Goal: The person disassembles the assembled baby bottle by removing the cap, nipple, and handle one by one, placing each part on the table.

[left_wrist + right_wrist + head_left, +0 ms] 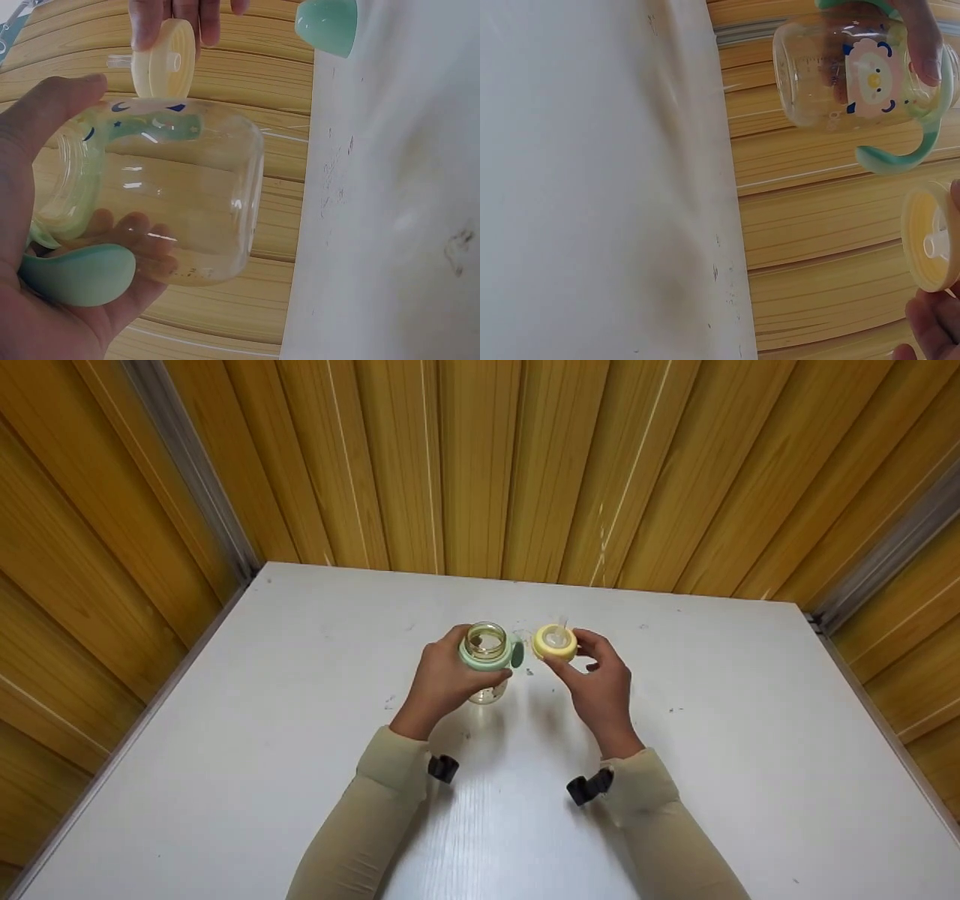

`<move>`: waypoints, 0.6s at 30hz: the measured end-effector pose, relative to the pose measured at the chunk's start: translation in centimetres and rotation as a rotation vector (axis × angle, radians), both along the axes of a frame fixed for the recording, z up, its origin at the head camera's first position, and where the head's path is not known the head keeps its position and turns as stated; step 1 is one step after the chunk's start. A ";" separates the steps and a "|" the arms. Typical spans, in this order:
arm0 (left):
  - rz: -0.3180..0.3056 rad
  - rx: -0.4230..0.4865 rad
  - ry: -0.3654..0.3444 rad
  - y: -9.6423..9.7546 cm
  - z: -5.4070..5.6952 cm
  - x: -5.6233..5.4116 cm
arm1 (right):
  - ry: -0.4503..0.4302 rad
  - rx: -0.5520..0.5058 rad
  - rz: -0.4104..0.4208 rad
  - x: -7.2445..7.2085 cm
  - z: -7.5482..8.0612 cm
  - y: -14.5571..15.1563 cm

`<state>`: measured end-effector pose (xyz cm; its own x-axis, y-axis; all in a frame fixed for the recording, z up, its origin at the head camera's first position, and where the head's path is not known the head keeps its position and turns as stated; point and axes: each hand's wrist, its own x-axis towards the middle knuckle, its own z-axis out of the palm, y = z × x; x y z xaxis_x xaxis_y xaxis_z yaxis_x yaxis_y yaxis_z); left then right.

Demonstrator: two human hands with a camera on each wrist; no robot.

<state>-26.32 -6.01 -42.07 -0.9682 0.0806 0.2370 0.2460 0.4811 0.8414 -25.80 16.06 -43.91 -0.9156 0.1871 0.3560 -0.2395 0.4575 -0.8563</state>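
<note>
A clear baby bottle (487, 694) with an uncovered mouth is upright in my left hand (446, 675), which grips it around its green handle collar (486, 663). A cartoon animal face (873, 79) is printed on the bottle, and a curved green handle (900, 159) sticks out from the collar. My right hand (600, 682) pinches a yellow bottle lid (555, 643) by its rim, fingers on one side and thumb on the other. A clear spout (562, 624) rises from that lid, and its hollow underside shows in the right wrist view. Lid and bottle are side by side, apart.
A green cup-shaped piece (327, 27) is at the white table (262, 720) in the left wrist view. Dark scuffs mark the tabletop. A wood-patterned wall (480, 472) rises behind the table's far edge, with similar walls at both sides.
</note>
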 end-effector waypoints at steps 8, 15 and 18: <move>0.000 -0.001 -0.009 0.0 0.0 0.0 | -0.049 0.013 -0.013 -0.2 -0.4 0.2; 0.003 -0.014 -0.017 0.0 -0.2 0.0 | -0.085 0.052 -0.008 -0.5 -0.7 0.3; -0.007 -0.004 -0.003 0.0 -0.2 0.0 | -0.087 0.046 -0.001 -0.5 -0.8 0.3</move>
<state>-26.29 -6.03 -42.26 -0.9681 0.0887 0.2342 0.2474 0.4827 0.8401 -26.29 16.39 -44.67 -0.9432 0.1732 0.2836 -0.1648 0.4973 -0.8518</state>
